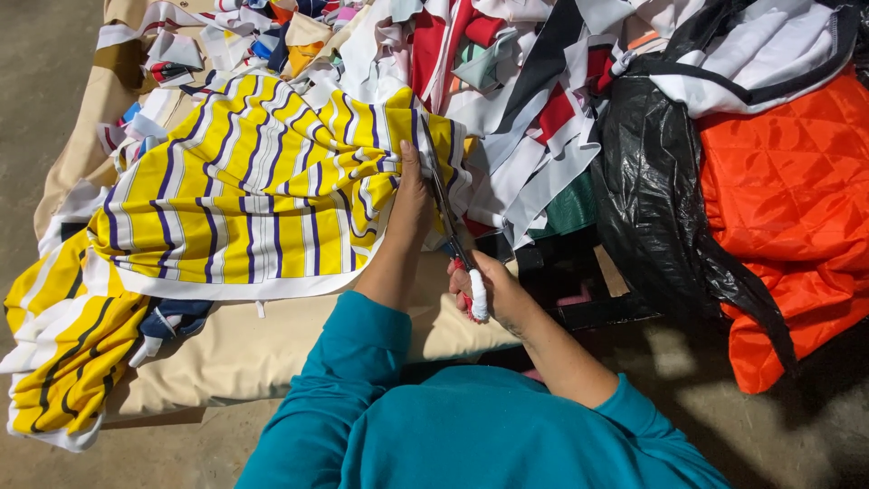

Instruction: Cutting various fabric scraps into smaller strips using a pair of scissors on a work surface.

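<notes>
- Yellow striped fabric (pixel 244 195), banded in white and dark purple, lies spread and rumpled over a beige padded surface (pixel 244 349), its right edge bunched under the left hand.
- Left hand (pixel 409 204) presses down on that right edge, fingers curled closed into the cloth, just beside the blades.
- Right hand (pixel 493 292) has its grip closed around the handles of the scissors (pixel 445 213), which are wrapped in white and red.
- Long scissor blades run up from the right hand along the fabric's right edge; whether they are parted cannot be told.
- Both arms wear teal sleeves (pixel 362 362).
- A second yellow piece with black stripes (pixel 63 358) hangs off the near left corner of the surface.
- A heap of fabric scraps (pixel 507 81) in white, red, black and green piles up beyond the hands.
- A black plastic bag (pixel 652 199) sits to the right, touching orange quilted material (pixel 797 199).
</notes>
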